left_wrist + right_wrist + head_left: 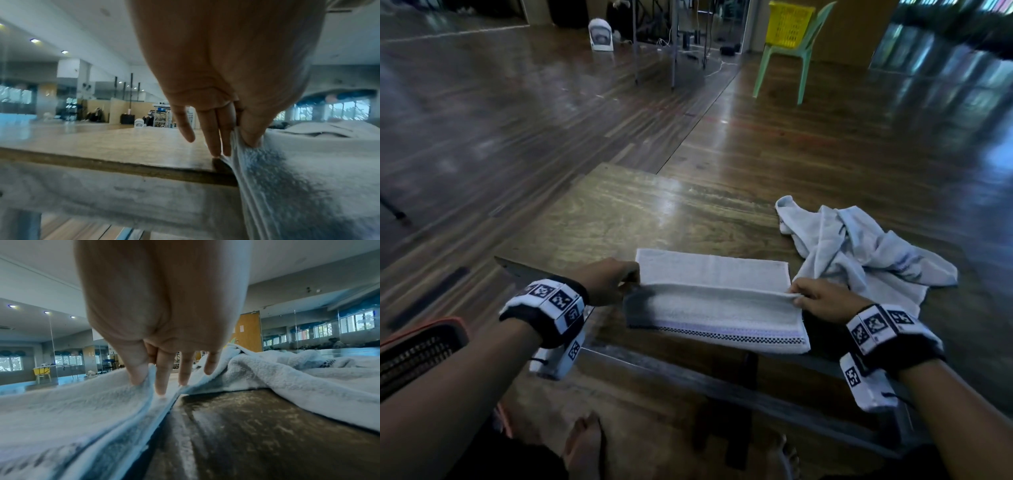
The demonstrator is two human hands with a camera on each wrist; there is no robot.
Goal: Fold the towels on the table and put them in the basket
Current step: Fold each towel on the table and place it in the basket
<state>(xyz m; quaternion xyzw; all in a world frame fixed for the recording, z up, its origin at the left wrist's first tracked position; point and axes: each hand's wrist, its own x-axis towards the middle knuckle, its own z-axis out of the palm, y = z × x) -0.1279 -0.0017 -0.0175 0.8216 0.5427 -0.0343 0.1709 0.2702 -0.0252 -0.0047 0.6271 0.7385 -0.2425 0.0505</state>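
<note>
A white towel (717,291) with a checkered band lies partly folded near the front edge of the wooden table (619,212). A raised fold runs across its middle. My left hand (628,279) pinches the left end of that fold and my right hand (796,296) pinches the right end. In the left wrist view, thumb and fingers of the left hand (238,138) hold the towel (308,170) edge just above the table. In the right wrist view, the right hand (147,379) pinches the towel (61,410) layer. A second, crumpled white towel (859,253) lies to the right.
A dark mesh basket with an orange rim (417,349) stands low at my left, beside the table. Far off, a yellow basket (789,24) sits on a green chair (780,68). The crumpled towel (287,378) lies close beside my right hand. Bare feet show below the table.
</note>
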